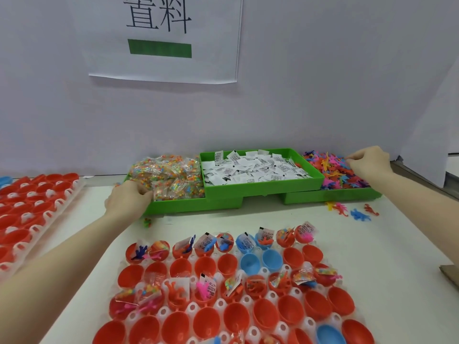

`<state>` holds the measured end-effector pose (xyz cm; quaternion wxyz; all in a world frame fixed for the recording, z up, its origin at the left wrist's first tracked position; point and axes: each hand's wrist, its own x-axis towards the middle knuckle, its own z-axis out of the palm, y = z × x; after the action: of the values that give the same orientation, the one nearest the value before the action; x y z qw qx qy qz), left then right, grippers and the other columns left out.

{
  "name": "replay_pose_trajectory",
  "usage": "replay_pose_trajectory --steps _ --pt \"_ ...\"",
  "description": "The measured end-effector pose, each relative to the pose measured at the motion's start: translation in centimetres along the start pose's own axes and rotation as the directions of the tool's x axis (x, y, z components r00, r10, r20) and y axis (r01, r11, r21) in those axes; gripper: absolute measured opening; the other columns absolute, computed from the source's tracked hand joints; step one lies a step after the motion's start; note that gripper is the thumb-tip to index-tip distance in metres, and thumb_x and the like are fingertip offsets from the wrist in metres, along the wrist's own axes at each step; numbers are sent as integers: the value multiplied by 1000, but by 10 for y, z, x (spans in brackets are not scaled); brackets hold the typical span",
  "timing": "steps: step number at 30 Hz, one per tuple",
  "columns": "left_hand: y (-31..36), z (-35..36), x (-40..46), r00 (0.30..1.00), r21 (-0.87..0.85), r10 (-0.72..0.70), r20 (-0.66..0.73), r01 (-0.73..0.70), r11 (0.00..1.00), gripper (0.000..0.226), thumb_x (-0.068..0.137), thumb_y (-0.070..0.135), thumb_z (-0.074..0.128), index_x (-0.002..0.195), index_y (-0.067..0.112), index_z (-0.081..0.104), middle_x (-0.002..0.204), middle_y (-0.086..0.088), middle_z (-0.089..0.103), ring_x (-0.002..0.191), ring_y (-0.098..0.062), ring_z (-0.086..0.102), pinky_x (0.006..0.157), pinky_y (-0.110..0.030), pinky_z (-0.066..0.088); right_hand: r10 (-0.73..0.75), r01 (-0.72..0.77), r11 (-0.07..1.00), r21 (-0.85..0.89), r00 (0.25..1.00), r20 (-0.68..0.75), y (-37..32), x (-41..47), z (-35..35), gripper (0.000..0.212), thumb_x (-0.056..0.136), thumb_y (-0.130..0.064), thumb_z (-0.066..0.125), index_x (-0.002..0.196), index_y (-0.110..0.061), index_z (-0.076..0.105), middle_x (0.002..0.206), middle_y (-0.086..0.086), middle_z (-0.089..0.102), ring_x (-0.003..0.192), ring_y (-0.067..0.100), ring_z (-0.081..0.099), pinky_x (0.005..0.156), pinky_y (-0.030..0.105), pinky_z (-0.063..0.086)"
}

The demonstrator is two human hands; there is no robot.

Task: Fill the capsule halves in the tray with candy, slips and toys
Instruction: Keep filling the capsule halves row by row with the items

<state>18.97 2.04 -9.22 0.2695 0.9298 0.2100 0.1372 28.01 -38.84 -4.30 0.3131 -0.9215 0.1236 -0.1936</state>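
A clear tray in front of me holds red and blue capsule halves; some hold candy, slips and toys, others are bare. At the back stand three green bins: candy packets on the left, white slips in the middle, rubber toys on the right. My left hand reaches into the candy bin's near left corner, fingers curled among the packets. My right hand is over the toy bin's far right side, fingertips pinching at the toys.
A second tray of red capsule halves lies at the left. Several loose toys lie on the table in front of the toy bin. A white wall with a paper sign stands behind the bins. A cardboard corner shows at the right edge.
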Motion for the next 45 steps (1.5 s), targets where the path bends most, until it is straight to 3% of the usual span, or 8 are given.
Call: replay_pose_trajectory --steps 4,10,15,23,30,36,41,45 --pt "1 1 -2 999 -36 10 -33 -11 999 42 93 25 54 56 4 51 55 -9 44 81 -36 50 73 -41 40 -76 76 997 -2 997 -1 -13 -4 3 24 94 -6 46 103 0 67 105 15 66 61 21 51 57 27 41" --pt "-2 -1 -3 989 -76 52 -138 -63 995 50 96 30 46 53 6 39 51 -9 40 59 -31 42 58 -35 27 -158 132 973 187 978 133 -53 -18 22 25 88 -4 41 91 -3 66 74 9 58 56 16 48 48 23 39" --pt "-4 -2 -3 984 -80 72 -165 -87 993 48 96 32 47 58 3 46 54 -13 46 64 -34 48 62 -36 32 -210 226 974 -27 940 268 -66 -28 38 27 84 -18 46 73 2 61 69 11 54 65 23 46 73 38 46" --pt "-2 -3 -5 951 -180 138 -277 -192 965 25 92 19 55 87 -5 59 101 -16 52 89 -25 46 75 -26 29 -95 253 928 -273 870 484 -68 -23 45 44 75 -40 73 109 -12 68 126 4 60 114 26 54 95 38 46" --pt "16 -9 -21 922 -282 120 -368 -234 930 26 94 23 50 71 12 46 65 2 52 71 -23 49 62 -28 27 -78 220 901 -373 930 359 -69 -26 50 28 78 -37 72 99 -17 71 116 2 64 98 25 59 75 32 45" --pt "24 -9 -37 979 -540 -24 -203 -92 837 20 93 21 52 75 11 50 73 -11 67 51 -3 62 63 -24 45 -187 274 934 -228 921 341 -61 -27 47 34 78 -41 70 100 -15 69 123 4 61 105 26 57 82 37 47" --pt "24 -12 -31 980 -841 -197 31 132 525 23 94 7 49 115 -3 49 73 -8 59 41 -1 59 49 -12 51 -236 353 920 -169 844 482 -67 -30 50 53 74 -54 67 109 -15 68 130 4 56 117 24 52 94 39 45" --pt "24 -15 -37 984 -827 -175 17 112 551 16 95 7 46 111 4 50 74 -5 54 41 0 59 45 -8 47 -219 324 936 -135 838 499 -71 -25 57 26 75 -33 75 92 -15 70 127 1 58 113 23 52 93 37 42"
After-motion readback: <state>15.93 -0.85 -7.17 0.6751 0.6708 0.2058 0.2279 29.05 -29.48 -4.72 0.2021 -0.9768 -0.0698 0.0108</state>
